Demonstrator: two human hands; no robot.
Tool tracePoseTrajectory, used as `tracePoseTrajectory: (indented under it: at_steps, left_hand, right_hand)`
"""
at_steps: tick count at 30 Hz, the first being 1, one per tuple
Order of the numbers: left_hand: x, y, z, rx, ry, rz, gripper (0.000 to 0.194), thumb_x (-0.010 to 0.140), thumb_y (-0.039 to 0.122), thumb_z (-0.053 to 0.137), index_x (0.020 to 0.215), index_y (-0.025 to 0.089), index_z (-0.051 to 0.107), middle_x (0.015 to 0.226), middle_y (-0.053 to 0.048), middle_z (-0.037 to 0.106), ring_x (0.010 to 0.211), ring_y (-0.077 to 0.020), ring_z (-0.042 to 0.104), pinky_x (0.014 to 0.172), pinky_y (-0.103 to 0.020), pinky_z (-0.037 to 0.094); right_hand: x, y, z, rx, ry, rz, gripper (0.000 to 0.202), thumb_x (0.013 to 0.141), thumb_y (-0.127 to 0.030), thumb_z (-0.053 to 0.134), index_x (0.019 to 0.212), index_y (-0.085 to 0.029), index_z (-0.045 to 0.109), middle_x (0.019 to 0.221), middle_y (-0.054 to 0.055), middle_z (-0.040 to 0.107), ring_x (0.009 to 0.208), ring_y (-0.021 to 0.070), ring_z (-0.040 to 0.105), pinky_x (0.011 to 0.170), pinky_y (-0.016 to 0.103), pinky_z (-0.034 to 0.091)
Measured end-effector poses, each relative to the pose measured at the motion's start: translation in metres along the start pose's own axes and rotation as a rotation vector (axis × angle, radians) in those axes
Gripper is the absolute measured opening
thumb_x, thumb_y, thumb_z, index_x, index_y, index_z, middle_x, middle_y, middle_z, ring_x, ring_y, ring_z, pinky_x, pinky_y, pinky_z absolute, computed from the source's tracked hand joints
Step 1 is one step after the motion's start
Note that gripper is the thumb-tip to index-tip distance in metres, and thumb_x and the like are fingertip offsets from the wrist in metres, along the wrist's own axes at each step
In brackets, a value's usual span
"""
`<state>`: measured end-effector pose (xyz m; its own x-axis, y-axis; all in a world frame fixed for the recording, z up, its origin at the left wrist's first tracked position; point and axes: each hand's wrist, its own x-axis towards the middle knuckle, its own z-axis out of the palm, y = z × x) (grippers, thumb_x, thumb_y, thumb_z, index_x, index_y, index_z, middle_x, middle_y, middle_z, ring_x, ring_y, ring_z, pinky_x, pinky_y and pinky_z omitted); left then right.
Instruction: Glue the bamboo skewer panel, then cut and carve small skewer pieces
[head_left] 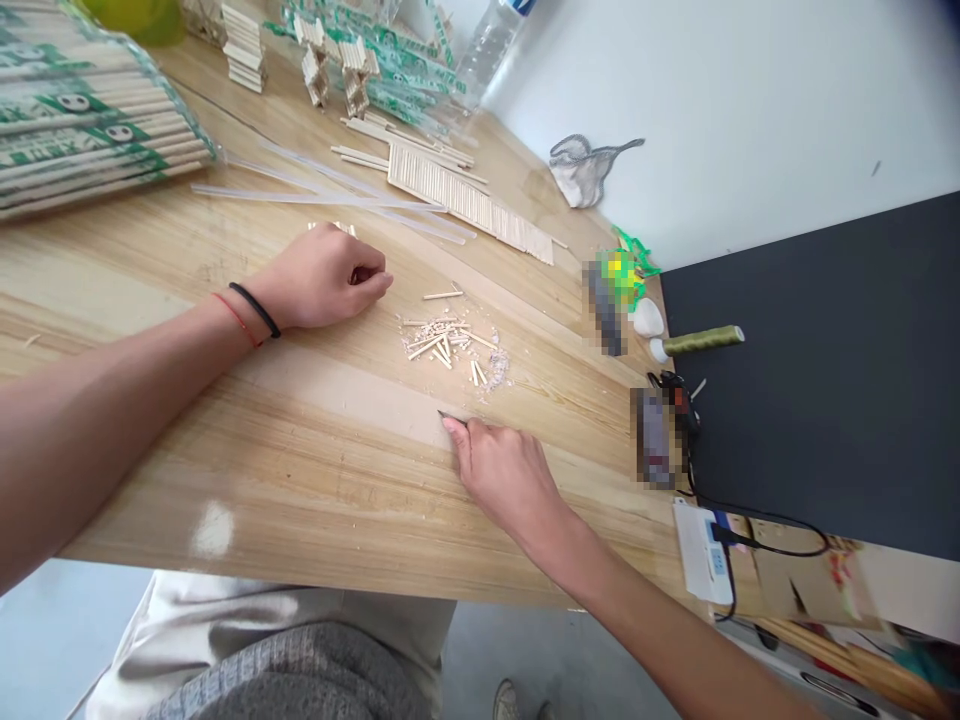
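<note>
My left hand (334, 275), with a black band and a red string at the wrist, rests curled on the wooden table; whatever its fingers may hold is hidden. A few short sticks show just behind it. My right hand (502, 465) is closed around a small dark pointed blade (451, 416), its tip directed left. Between and beyond the hands lies a loose pile of short cut sticks (442, 340) with crumbs and shavings. Farther back, a flat row of short sticks (465, 200) lies side by side, with longer sticks next to it.
Clear plastic strips (322, 198) cross behind my left hand. Packaged sticks (97, 130) lie at the left, stacked stick bundles (244, 50) at the back. A power strip (701, 555) and cables sit at the right edge.
</note>
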<state>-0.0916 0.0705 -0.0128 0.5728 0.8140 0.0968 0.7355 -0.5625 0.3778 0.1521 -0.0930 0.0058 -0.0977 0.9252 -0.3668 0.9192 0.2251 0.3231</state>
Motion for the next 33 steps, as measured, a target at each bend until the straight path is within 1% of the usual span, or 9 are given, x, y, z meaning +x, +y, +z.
tracePoseTrajectory:
  at_steps: [3,6,8,12,17,21,25,30,33]
  left_hand:
    - [0.0002,0.0000,-0.0001,0.014,-0.005,0.006,0.043,0.095,0.037,0.030,0.077,0.014,0.062,0.070,-0.003,0.053,0.069,-0.0146,0.050,0.074,-0.031,0.029]
    - [0.0001,0.0018,-0.0010,0.028,-0.010,0.001,0.044,0.096,0.037,0.029,0.075,0.014,0.060,0.068,-0.002,0.051,0.067,-0.0137,0.048,0.073,-0.031,0.029]
    - [-0.0001,0.0031,-0.0016,0.036,-0.018,-0.010,0.045,0.096,0.037,0.029,0.076,0.014,0.061,0.070,-0.003,0.052,0.068,-0.0138,0.047,0.073,-0.031,0.029]
    - [-0.0002,0.0039,-0.0023,0.049,-0.044,-0.021,0.046,0.096,0.037,0.028,0.081,0.012,0.064,0.073,-0.004,0.054,0.071,-0.0149,0.049,0.075,-0.032,0.030]
    - [0.0005,0.0031,-0.0016,0.026,-0.032,-0.012,0.047,0.096,0.037,0.029,0.084,0.012,0.067,0.075,-0.004,0.056,0.072,-0.0157,0.050,0.078,-0.033,0.032]
    - [0.0002,0.0030,-0.0010,0.021,-0.024,-0.014,0.047,0.096,0.037,0.030,0.082,0.012,0.067,0.073,-0.005,0.056,0.071,-0.0160,0.051,0.077,-0.033,0.033]
    - [-0.0002,0.0011,-0.0003,0.006,-0.007,-0.005,0.045,0.096,0.037,0.031,0.086,0.013,0.069,0.074,-0.005,0.059,0.073,-0.0171,0.053,0.079,-0.034,0.033]
    - [-0.0001,-0.0002,0.0004,-0.015,-0.020,-0.015,0.045,0.097,0.037,0.031,0.090,0.013,0.069,0.076,-0.005,0.060,0.075,-0.0178,0.053,0.080,-0.035,0.033]
    - [0.0003,0.0009,-0.0005,-0.014,-0.025,-0.029,0.045,0.097,0.037,0.032,0.090,0.013,0.069,0.076,-0.005,0.059,0.075,-0.0177,0.052,0.079,-0.035,0.032]
  right_hand:
    - [-0.0016,0.0019,0.0005,0.002,-0.012,-0.049,0.047,0.110,-0.040,0.042,0.088,-0.013,0.073,0.078,0.013,0.078,0.069,0.0250,0.075,0.052,0.031,0.028]
    - [-0.0010,0.0025,0.0023,-0.009,-0.002,-0.003,0.050,0.110,-0.041,0.040,0.085,-0.013,0.073,0.077,0.014,0.078,0.069,0.0251,0.075,0.052,0.031,0.027]
    - [0.0000,0.0020,0.0035,-0.017,0.006,0.019,0.051,0.111,-0.041,0.038,0.085,-0.013,0.073,0.075,0.014,0.077,0.068,0.0255,0.075,0.052,0.030,0.027]
    - [0.0010,0.0006,0.0039,-0.011,-0.009,-0.024,0.048,0.110,-0.041,0.042,0.088,-0.012,0.073,0.078,0.014,0.078,0.069,0.0252,0.075,0.051,0.029,0.029]
    - [0.0010,-0.0012,0.0022,-0.016,-0.010,0.049,0.054,0.111,-0.041,0.036,0.088,-0.011,0.074,0.077,0.017,0.077,0.070,0.0265,0.076,0.052,0.029,0.032]
    - [0.0016,-0.0013,0.0008,-0.006,-0.033,-0.007,0.051,0.110,-0.042,0.038,0.091,-0.011,0.074,0.079,0.016,0.078,0.072,0.0260,0.076,0.052,0.028,0.033]
    - [0.0036,-0.0030,0.0005,-0.024,-0.017,0.062,0.055,0.111,-0.042,0.034,0.088,-0.012,0.073,0.079,0.017,0.077,0.072,0.0263,0.076,0.053,0.028,0.034]
    - [0.0057,-0.0027,0.0022,-0.014,-0.018,0.018,0.053,0.111,-0.042,0.035,0.092,-0.011,0.073,0.080,0.017,0.078,0.072,0.0262,0.076,0.053,0.027,0.036]
    - [0.0073,-0.0016,0.0017,-0.036,0.003,0.076,0.055,0.111,-0.042,0.033,0.090,-0.012,0.074,0.080,0.018,0.077,0.073,0.0278,0.077,0.054,0.029,0.036]
